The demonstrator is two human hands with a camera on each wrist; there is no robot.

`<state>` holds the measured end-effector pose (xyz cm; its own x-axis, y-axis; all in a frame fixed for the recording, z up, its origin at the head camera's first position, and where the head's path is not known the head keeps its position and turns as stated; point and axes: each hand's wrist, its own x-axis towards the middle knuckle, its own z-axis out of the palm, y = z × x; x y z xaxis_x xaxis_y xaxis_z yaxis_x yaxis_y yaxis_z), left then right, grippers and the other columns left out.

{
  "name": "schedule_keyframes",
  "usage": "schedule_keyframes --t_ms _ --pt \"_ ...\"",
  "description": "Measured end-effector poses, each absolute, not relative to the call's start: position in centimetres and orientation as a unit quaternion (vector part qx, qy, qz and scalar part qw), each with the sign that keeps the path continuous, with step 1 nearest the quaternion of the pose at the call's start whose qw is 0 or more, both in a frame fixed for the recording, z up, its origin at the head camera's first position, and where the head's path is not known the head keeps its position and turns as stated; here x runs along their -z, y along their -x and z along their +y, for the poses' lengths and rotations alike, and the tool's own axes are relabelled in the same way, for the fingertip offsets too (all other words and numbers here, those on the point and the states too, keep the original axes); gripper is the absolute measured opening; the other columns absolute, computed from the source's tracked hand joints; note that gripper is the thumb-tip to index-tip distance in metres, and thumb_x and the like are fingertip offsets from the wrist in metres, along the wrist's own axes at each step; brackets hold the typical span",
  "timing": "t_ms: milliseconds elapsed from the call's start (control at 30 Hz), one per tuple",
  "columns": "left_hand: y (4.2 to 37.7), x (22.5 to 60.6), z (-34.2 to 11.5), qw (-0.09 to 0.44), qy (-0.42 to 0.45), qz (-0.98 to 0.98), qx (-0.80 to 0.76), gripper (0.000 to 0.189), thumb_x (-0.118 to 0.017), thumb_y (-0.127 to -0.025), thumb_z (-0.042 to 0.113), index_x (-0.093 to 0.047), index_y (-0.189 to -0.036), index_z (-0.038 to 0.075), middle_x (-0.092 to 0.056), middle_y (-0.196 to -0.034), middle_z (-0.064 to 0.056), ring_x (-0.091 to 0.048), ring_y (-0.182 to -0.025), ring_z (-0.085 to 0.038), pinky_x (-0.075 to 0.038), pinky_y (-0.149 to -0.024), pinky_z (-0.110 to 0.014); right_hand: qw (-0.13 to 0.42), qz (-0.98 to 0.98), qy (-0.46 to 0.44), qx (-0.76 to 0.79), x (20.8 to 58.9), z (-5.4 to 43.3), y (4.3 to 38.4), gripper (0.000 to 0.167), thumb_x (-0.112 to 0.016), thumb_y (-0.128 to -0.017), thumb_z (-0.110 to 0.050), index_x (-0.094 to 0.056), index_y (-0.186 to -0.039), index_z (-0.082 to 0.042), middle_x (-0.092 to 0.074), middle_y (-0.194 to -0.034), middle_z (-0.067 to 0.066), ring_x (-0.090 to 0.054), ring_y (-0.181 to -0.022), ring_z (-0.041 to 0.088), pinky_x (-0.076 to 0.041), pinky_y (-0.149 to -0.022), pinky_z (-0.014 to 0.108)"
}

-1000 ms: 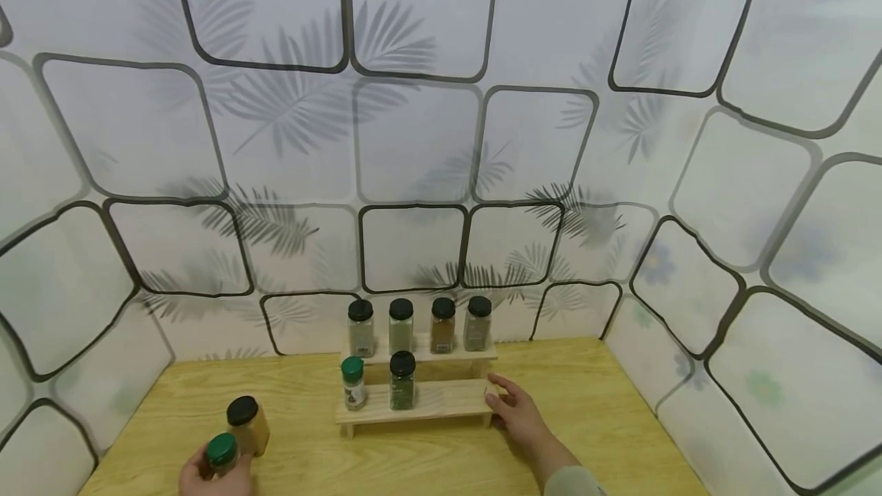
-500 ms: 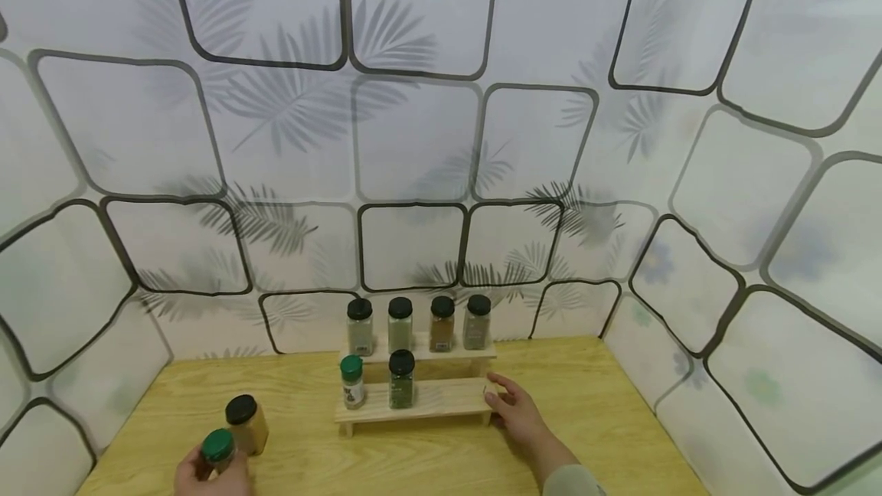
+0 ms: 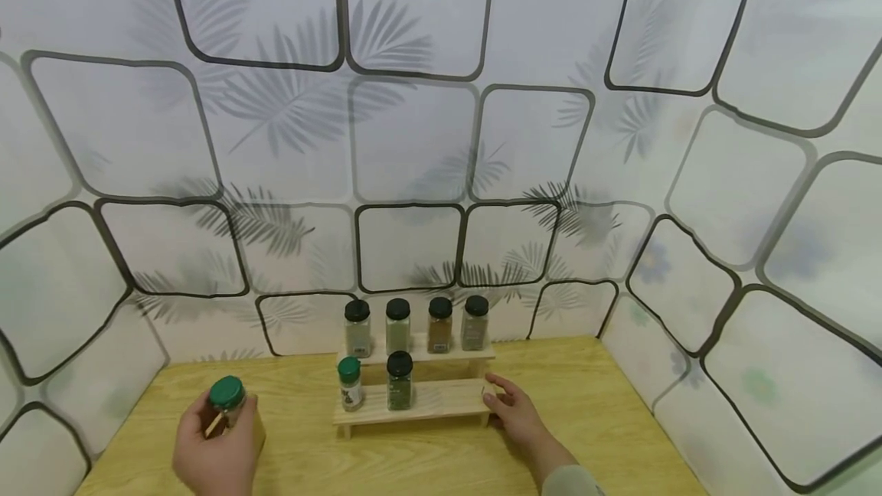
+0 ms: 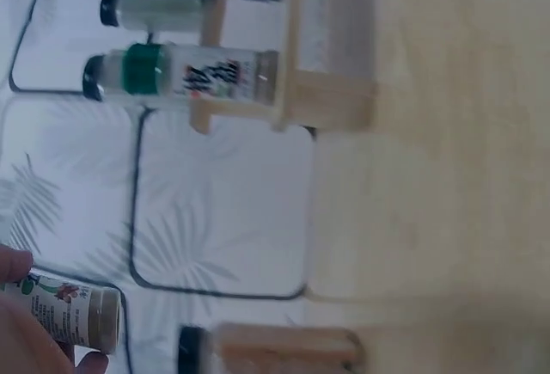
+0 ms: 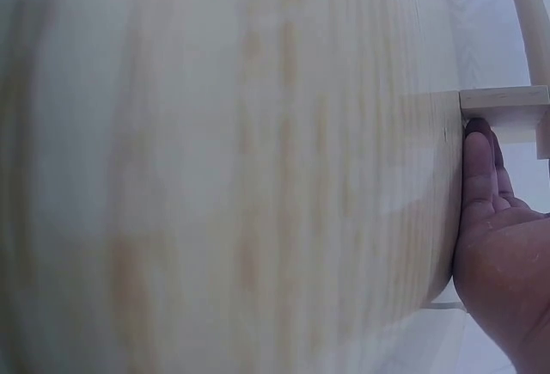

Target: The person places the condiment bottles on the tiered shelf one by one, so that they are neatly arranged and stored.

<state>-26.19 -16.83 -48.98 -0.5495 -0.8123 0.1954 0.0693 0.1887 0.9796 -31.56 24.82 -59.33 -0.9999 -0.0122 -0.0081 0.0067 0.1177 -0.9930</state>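
My left hand (image 3: 215, 438) grips a green-capped spice jar (image 3: 228, 393), fingers and thumb round its body. In the left wrist view the held spice jar (image 4: 73, 309) shows its label and base above the table. Behind the hand stands a black-capped jar of orange-brown spice (image 4: 284, 348), mostly hidden in the head view. My right hand (image 3: 517, 413) holds the right end of the lower shelf of a wooden two-step rack (image 3: 448, 400), thumb and forefinger at its edge. In the right wrist view, the fingers (image 5: 479, 168) lie low beside a rack leg (image 5: 505, 103).
The lower shelf carries another green-capped jar (image 3: 350, 385) and a black-capped jar of green herbs (image 3: 400, 385). Several black-capped jars, one with brown spice (image 3: 439, 327), line the upper shelf. A patterned cloth (image 3: 413, 144) surrounds the wooden table (image 3: 551, 373) at the back and sides.
My left hand has moved forward and up with the green-capped jar, now covering most of the black-capped jar behind it. The right hand stays at the rack's end.
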Motion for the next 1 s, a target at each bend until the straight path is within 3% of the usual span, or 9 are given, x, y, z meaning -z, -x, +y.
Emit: schedule_keyframes --t_ms 100,267,533,667,867,1000 --pt "27.0 47.6 -15.8 0.425 -0.211 -0.669 0.572 0.043 -0.087 -0.085 -0.002 -0.073 -0.126 -0.006 -0.056 -0.09 0.032 -0.056 -0.081 0.017 -0.047 -0.072 -0.002 0.008 0.747 0.005 0.665 59.3 24.8 31.6 0.056 -0.064 -0.109 -0.014 -0.042 -0.155 0.009 -0.07 -0.12 0.022 -0.07 -0.104 0.027 -0.062 -0.084 0.045" --pt "28.2 45.7 -13.5 0.434 -0.117 -0.662 0.6 0.041 -0.086 -0.085 -0.006 -0.075 -0.124 -0.004 -0.062 -0.091 0.028 -0.063 -0.083 0.013 -0.052 -0.073 -0.005 0.008 0.748 0.005 0.664 59.3 24.9 31.5 0.056 -0.064 -0.109 -0.014 -0.042 -0.155 0.009 -0.071 -0.119 0.019 -0.071 -0.104 0.027 -0.063 -0.083 0.044" --pt "29.5 43.7 -8.6 0.417 -0.011 -0.661 0.623 0.04 -0.085 -0.085 -0.008 -0.074 -0.124 -0.005 -0.073 -0.101 -0.012 -0.064 -0.089 0.009 -0.055 -0.077 -0.009 0.016 0.746 0.001 0.666 59.0 24.9 31.5 0.059 -0.067 -0.108 -0.019 -0.044 -0.156 0.007 -0.071 -0.121 0.021 -0.07 -0.106 0.027 -0.062 -0.082 0.041" --pt "30.3 44.0 -6.2 0.393 0.043 -0.662 0.637 0.042 -0.087 -0.082 -0.01 -0.075 -0.122 -0.005 -0.074 -0.101 -0.019 -0.066 -0.087 0.007 -0.057 -0.075 -0.012 0.018 0.747 0.006 0.664 59.1 25.0 31.5 0.061 -0.068 -0.107 -0.022 -0.044 -0.155 0.006 -0.07 -0.121 0.021 -0.07 -0.105 0.027 -0.062 -0.081 0.04" --pt "30.4 44.2 -2.9 0.339 0.087 -0.681 0.643 0.044 -0.088 -0.081 -0.008 -0.076 -0.123 0.001 -0.076 -0.102 -0.012 -0.074 -0.094 -0.016 -0.062 -0.078 -0.023 0.014 0.756 0.006 0.655 59.2 25.1 31.5 0.059 -0.068 -0.107 -0.022 -0.047 -0.155 0.005 -0.069 -0.122 0.022 -0.069 -0.104 0.025 -0.062 -0.08 0.041" --pt "30.3 44.2 -1.0 0.274 0.088 -0.701 0.653 0.044 -0.087 -0.085 -0.004 -0.075 -0.127 0.005 -0.076 -0.107 -0.01 -0.075 -0.101 -0.028 -0.064 -0.084 -0.033 0.015 0.75 0.004 0.661 59.3 25.0 31.6 0.058 -0.067 -0.108 -0.018 -0.045 -0.155 0.006 -0.07 -0.12 0.021 -0.07 -0.105 0.027 -0.063 -0.082 0.042"
